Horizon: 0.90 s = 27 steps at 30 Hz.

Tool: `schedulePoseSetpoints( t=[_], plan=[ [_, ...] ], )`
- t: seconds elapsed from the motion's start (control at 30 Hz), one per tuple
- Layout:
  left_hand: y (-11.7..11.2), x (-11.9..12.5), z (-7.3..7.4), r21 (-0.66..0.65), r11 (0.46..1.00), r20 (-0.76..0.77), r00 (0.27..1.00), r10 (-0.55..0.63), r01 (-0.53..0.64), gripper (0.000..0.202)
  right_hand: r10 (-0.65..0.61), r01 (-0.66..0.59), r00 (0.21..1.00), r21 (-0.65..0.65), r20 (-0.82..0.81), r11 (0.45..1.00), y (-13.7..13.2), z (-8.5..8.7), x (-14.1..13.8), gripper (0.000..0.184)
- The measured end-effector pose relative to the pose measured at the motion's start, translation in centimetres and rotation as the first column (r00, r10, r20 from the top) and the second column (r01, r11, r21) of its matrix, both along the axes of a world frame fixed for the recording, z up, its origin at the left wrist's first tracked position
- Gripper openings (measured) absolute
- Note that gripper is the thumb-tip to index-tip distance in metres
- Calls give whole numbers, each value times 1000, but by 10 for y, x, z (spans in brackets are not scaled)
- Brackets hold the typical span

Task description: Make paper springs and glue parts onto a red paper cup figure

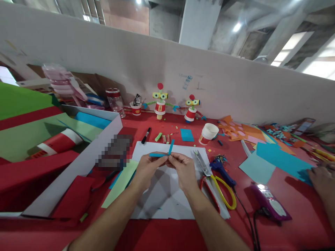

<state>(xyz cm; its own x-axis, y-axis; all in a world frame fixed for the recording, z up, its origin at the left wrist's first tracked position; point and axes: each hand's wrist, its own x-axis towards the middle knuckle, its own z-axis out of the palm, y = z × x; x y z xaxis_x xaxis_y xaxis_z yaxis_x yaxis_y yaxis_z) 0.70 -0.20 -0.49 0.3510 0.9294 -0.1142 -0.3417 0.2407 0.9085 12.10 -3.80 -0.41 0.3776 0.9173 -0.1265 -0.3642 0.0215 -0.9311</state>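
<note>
Two narrow blue paper strips meet at a corner, one lying sideways and the other pointing up. My left hand pinches them near the joint, and my right hand grips the same spot from the other side. The fingertips of both hands nearly touch and cover the joint. Below them lies a stack of white paper. Beside my right hand rest scissors with red and yellow handles and a blue glue gun.
Two paper-cup robot figures stand by the wall. White paper cups, a black marker and folded green strips lie ahead. A box of coloured paper is left. At right are blue sheets, a purple device and another person's hand.
</note>
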Motion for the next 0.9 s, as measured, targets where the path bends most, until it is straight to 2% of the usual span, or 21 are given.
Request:
schedulePoseSetpoints(
  t=[0.13,0.27,0.43,0.5,0.57,0.7,0.9],
  plan=[
    [3,-1,0,-36,999,32,999,-1,2,14,76,-76,997,24,12,997,-2,2,-2,22],
    [7,-5,0,-163,986,72,997,-6,17,12,117,-117,993,12,-4,993,-4,7,-2,26],
    [11,-6,2,-425,905,83,995,62,-21,4,88,-86,992,-23,87,996,-4,8,1,24],
    [11,-5,3,-468,883,79,994,78,-32,4,71,-72,989,6,130,997,-4,6,1,23],
    [10,-4,2,-425,905,74,996,56,-19,6,77,-81,988,24,137,996,-4,5,-1,24],
    [6,-2,-2,-217,976,18,1000,-19,23,12,73,-74,992,3,102,997,-4,4,-5,21],
    [2,-4,2,-124,992,-23,1000,-3,0,15,72,-75,994,-36,-84,997,-2,7,-3,21]
  ],
)
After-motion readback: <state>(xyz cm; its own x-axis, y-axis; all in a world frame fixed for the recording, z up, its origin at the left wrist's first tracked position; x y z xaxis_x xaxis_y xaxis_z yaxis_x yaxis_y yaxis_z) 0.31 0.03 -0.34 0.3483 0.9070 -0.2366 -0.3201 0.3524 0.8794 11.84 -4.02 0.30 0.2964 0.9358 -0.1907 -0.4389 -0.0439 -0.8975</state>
